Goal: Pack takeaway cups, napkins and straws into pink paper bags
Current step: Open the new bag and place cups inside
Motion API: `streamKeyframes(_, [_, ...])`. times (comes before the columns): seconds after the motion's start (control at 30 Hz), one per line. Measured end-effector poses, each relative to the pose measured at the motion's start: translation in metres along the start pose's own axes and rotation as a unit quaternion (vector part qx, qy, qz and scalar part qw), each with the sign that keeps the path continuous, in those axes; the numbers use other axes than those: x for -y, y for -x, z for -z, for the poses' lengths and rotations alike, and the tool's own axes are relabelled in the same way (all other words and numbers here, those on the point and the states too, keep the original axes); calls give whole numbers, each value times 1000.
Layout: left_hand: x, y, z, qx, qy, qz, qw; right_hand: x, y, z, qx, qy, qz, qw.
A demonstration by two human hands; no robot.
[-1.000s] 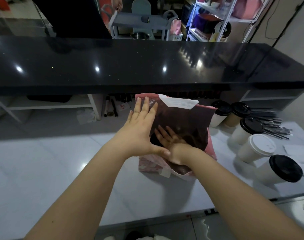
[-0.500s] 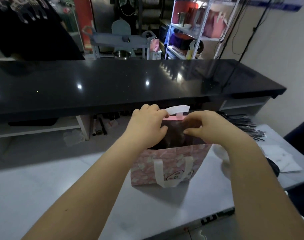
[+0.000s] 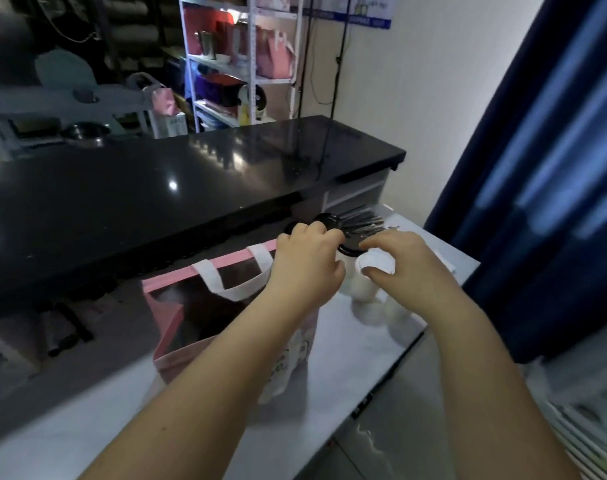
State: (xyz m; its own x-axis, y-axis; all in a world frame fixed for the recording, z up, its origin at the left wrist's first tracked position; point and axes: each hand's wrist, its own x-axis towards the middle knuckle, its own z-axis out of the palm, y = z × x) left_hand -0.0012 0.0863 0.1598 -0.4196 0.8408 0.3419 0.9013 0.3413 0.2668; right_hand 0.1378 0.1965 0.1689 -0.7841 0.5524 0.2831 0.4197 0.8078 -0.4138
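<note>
- Two hands out over the cups, both right of the bag (image 3: 172, 348).
- Bag: pink paper, stands upright on the white counter (image 3: 87, 427), mouth open. Far white handle (image 3: 233, 285) droops into the opening. Inside is dark and contents can't be made out.
- L hand (image 3: 309, 265): just past the bag's right top corner, forearm crossing over the bag's near-right side. Fingers curled down over a black-lid cup (image 3: 347, 250); only a bit of the lid rim and white body shows, so can't tell if it's actually gripped.
- R hand (image 3: 402, 265): further right of the bag. Fingers arch over and thumb tucks under the rim of a white-lid cup (image 3: 374, 263), closed round the lid.
- Those 2 cups stand side by side, touching or nearly so, close to the bag's right side.
- Another black lid (image 3: 328, 219) shows behind the L hand, on the bag's far-right side.
- More white cup bodies (image 3: 368, 313) sit under the R wrist, right of the bag; lids hidden.
- Straws (image 3: 362, 221): dark bundle lying flat, far right of the bag, behind the cups.
- Black countertop (image 3: 156, 188) runs behind the bag, higher than the white one.
- Shelf rack (image 3: 250, 64) well behind the bag, w/ more pink bags (image 3: 274, 53) on it.
</note>
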Motion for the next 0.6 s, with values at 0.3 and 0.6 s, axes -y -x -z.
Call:
streamKeyframes(0.3, [-45,-22,-73,69,-40,-13,997,-83,19,-15,34,0,-88,996])
streamKeyframes(0.6, [-52,-47,-158,129,-26,92,987,-206,-3,-31,107,-1,-158,982])
